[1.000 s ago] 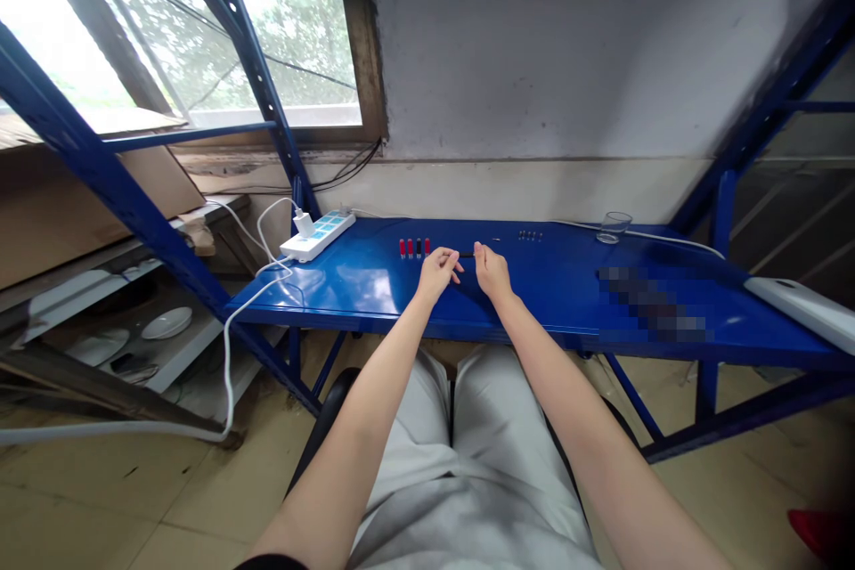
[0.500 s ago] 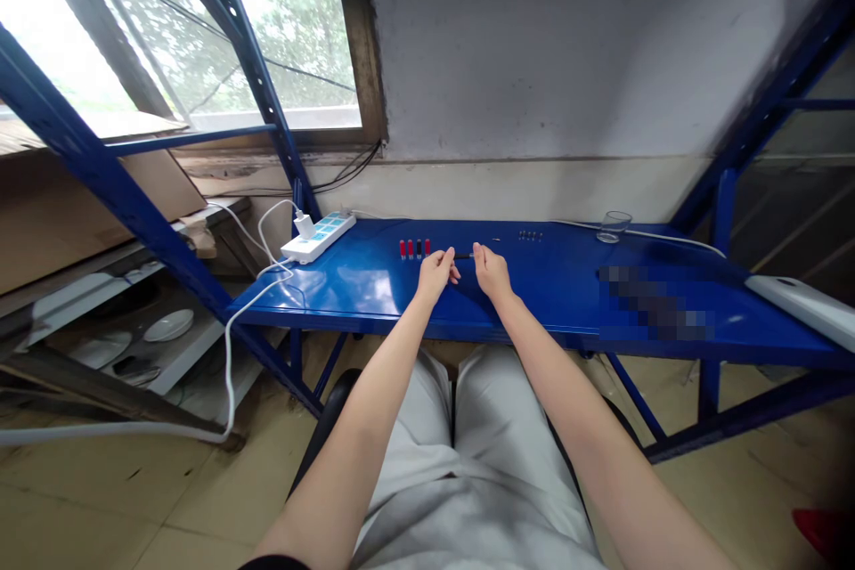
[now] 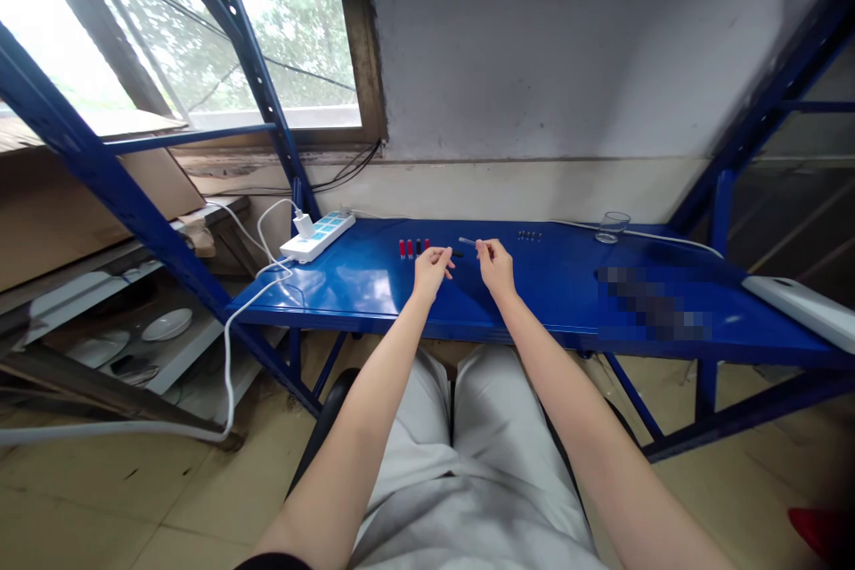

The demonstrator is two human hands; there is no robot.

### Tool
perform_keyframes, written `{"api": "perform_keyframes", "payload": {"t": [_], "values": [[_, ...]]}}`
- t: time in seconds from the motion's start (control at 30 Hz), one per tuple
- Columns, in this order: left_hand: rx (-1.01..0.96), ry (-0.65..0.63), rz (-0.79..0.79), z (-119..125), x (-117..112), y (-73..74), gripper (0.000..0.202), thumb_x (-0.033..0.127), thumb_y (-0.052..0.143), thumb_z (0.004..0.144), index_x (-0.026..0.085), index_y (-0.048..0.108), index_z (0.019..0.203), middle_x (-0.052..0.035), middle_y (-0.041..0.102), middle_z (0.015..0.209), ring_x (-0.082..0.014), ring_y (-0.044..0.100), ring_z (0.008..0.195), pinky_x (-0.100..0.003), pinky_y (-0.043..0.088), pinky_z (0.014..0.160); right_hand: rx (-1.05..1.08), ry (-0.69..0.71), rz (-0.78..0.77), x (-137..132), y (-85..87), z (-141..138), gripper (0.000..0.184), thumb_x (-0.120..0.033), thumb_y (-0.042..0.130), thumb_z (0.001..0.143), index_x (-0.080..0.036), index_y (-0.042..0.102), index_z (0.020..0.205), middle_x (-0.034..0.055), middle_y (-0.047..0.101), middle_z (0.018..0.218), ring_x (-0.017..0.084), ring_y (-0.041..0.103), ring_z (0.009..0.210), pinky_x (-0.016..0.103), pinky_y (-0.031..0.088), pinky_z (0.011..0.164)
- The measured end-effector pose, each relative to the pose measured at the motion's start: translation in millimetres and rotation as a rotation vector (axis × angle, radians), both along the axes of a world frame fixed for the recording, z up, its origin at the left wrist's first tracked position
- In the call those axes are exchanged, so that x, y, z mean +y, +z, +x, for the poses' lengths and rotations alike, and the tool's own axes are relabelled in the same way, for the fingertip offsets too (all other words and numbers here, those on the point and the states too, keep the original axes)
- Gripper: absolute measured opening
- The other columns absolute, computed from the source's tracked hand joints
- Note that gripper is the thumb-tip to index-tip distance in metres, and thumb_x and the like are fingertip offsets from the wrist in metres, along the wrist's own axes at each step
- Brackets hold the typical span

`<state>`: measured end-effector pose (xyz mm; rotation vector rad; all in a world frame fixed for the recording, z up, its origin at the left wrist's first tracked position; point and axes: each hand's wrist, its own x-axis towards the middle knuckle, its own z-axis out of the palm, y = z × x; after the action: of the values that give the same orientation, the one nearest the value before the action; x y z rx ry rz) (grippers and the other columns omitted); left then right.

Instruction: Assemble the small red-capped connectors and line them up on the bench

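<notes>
My left hand point(image 3: 431, 272) is closed in a pinch, with a short black stick-like piece point(image 3: 457, 253) at its fingertips. A thin, pale, translucent rod point(image 3: 467, 241) points left out of the closed fingers of my right hand point(image 3: 496, 267). A small gap separates the rod from the black piece. Just behind my left hand, a row of small red cylinders point(image 3: 402, 248) and a black one point(image 3: 419, 246) stands on the blue table point(image 3: 347, 285). Farther right lie several tiny metallic pieces point(image 3: 531, 236), too small to name.
A white power strip point(image 3: 318, 237) with a plug and cable occupies the table's left end. An empty drinking glass point(image 3: 613, 227) stands at the back right. A blurred dark object point(image 3: 655, 303) and a white panel point(image 3: 802, 307) lie to the right. Blue posts flank the table.
The black piece and the part in my right hand, in line between my hands before, are now apart. My right hand has turned, showing the pale rod; the tiny piece behind it no longer shows.
</notes>
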<state>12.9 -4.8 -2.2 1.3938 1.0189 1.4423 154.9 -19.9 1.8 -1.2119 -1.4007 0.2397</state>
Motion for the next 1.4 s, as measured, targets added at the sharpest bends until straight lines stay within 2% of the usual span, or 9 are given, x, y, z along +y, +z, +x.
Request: {"api": "perform_keyframes", "payload": {"t": [0.1,0.3,0.47,0.6,0.83,1.1,1.23,1.3,1.4], "values": [[0.041,-0.092,0.008,1,-3,1.4,0.032,0.044,0.059,0.073,0.013,0.059,0.081,-0.0004,0.06,0.059,-0.0053,0.049,0.039,-0.019,0.035,0.042,0.119,0.118,0.008,5,-1.0,-1,0.042,-0.059,0.047,0.076,-0.017,0.055,0.077,0.0051,0.06,0.076,0.015,0.054,0.07,0.026,0.041,0.063],[0.03,-0.103,0.019,2,-3,1.9,0.031,0.043,0.059,0.074,0.012,0.059,0.078,-0.0004,0.06,0.06,-0.0049,0.049,0.039,-0.018,0.035,0.041,0.23,0.336,-0.196,10,-4.0,-5,0.045,-0.06,0.06,0.062,-0.017,0.057,0.076,0.0037,0.061,0.07,0.014,0.054,0.061,0.028,0.044,0.056],[0.01,-0.085,0.065,1,2,-2.4,0.03,0.041,0.058,0.074,0.013,0.06,0.082,0.0011,0.056,0.059,-0.0049,0.047,0.038,-0.018,0.034,0.039,0.199,0.401,-0.269,9,-6.2,-6,0.043,-0.056,0.065,0.059,-0.017,0.058,0.074,0.004,0.061,0.07,0.014,0.054,0.061,0.027,0.043,0.056],[0.021,-0.061,0.116,1,5,-6.4,0.028,0.041,0.059,0.074,0.014,0.062,0.081,0.0027,0.051,0.057,-0.0033,0.041,0.035,-0.018,0.031,0.036,0.143,0.406,-0.258,10,-9.0,-6,0.041,-0.055,0.066,0.058,-0.016,0.058,0.071,0.0043,0.061,0.07,0.014,0.054,0.063,0.028,0.043,0.06],[0.041,-0.087,0.145,2,5,-7.7,0.026,0.038,0.059,0.074,0.014,0.062,0.082,0.0002,0.056,0.064,-0.003,0.041,0.037,-0.018,0.033,0.039,0.106,0.488,-0.261,11,-10.4,-7,0.042,-0.056,0.064,0.059,-0.016,0.056,0.07,0.0022,0.059,0.066,0.013,0.052,0.06,0.028,0.042,0.059],[0.081,-0.083,0.129,1,0,-3.1,0.028,0.04,0.057,0.074,0.014,0.063,0.083,-0.001,0.059,0.067,-0.0032,0.039,0.04,-0.019,0.033,0.041,-0.082,0.425,-0.205,7,-5.2,-7,0.039,-0.055,0.057,0.067,-0.016,0.057,0.066,0.0004,0.055,0.06,0.012,0.045,0.055,0.026,0.037,0.055],[0.088,-0.02,0.128,1,1,-2.3,0.031,0.042,0.055,0.076,0.015,0.064,0.088,-0.0025,0.061,0.074,-0.0033,0.04,0.041,-0.019,0.033,0.041,-0.123,0.422,-0.199,13,-6.5,-6,0.035,-0.051,0.057,0.069,-0.016,0.058,0.068,0.0015,0.057,0.063,0.012,0.047,0.058,0.026,0.039,0.058],[0.082,0.047,0.116,0,2,-2.5,0.032,0.042,0.051,0.079,0.015,0.063,0.091,-0.0017,0.06,0.072,-0.0035,0.041,0.041,-0.018,0.033,0.041,-0.136,0.364,-0.189,21,-5.6,-2,0.031,-0.047,0.057,0.069,-0.016,0.058,0.069,0.0023,0.058,0.064,0.013,0.049,0.059,0.027,0.04,0.059],[0.088,0.13,0.077,-2,3,-3.1,0.031,0.041,0.045,0.082,0.015,0.062,0.088,0.0008,0.055,0.065,-0.0037,0.04,0.039,-0.018,0.033,0.041,-0.113,0.179,-0.175,37,-1.1,11,0.026,-0.041,0.057,0.069,-0.015,0.059,0.071,0.0038,0.059,0.065,0.015,0.052,0.061,0.028,0.041,0.062]]}}
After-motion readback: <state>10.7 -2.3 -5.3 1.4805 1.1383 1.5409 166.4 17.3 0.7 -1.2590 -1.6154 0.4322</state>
